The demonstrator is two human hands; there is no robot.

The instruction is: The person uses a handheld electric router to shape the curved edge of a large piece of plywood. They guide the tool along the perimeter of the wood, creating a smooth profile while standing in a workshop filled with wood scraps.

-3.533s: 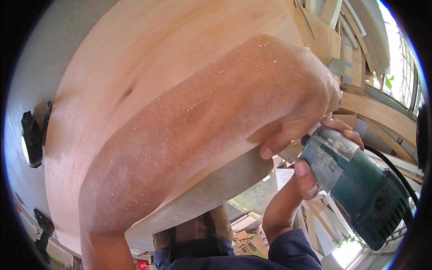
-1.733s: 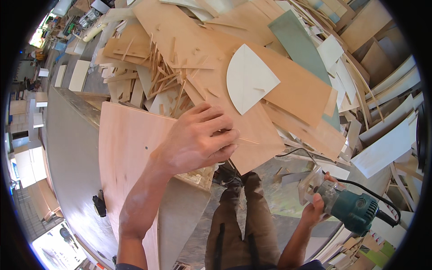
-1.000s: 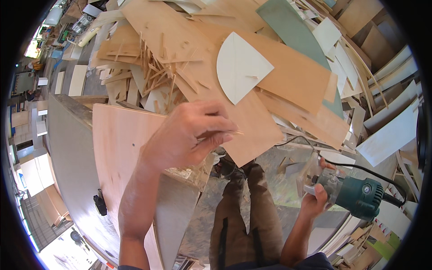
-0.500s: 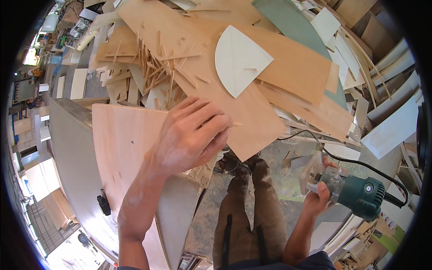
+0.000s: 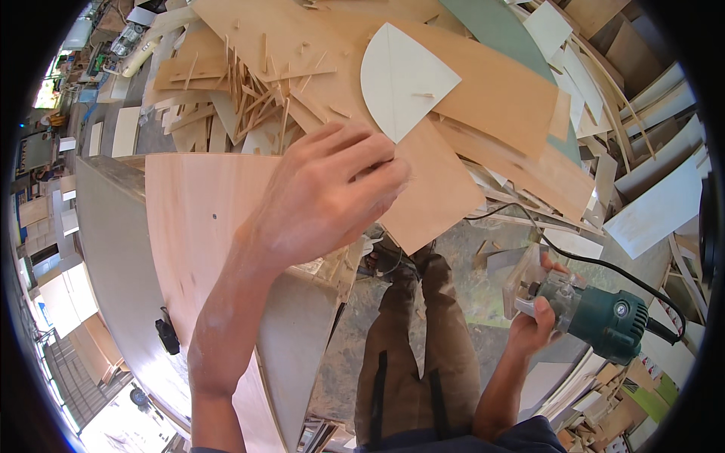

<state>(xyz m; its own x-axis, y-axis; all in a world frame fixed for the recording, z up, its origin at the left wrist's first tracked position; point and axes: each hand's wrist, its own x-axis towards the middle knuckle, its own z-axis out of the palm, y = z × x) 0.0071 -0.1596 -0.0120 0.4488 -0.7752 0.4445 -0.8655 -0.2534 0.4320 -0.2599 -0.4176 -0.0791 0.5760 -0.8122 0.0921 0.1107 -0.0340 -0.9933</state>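
Observation:
My right hand (image 5: 535,326) is wrapped round the clear base of a green trim router (image 5: 604,323), which lies on its side in the air. Its squarish wooden base plate (image 5: 521,283) points left, and a black cord leaves the motor end. Raised over the edge of a pale plywood panel (image 5: 204,196), my left hand (image 5: 328,192) has its fingers curled together. What its fingertips hold, if anything, is hidden. A white quarter-round board (image 5: 404,79) lies just beyond it on brown plywood, with a small sliver on top.
Wood offcuts and thin strips (image 5: 253,102) are heaped beyond my left hand. A black object (image 5: 167,334) sits on the pale panel. The router's black cord (image 5: 596,266) loops toward the brown sheets (image 5: 438,185). More boards (image 5: 657,215) lean at the right.
My left hand has moved slightly up and right, and the thin wooden sliver that showed at its fingertips is out of sight. My right hand still holds the router in nearly the same place.

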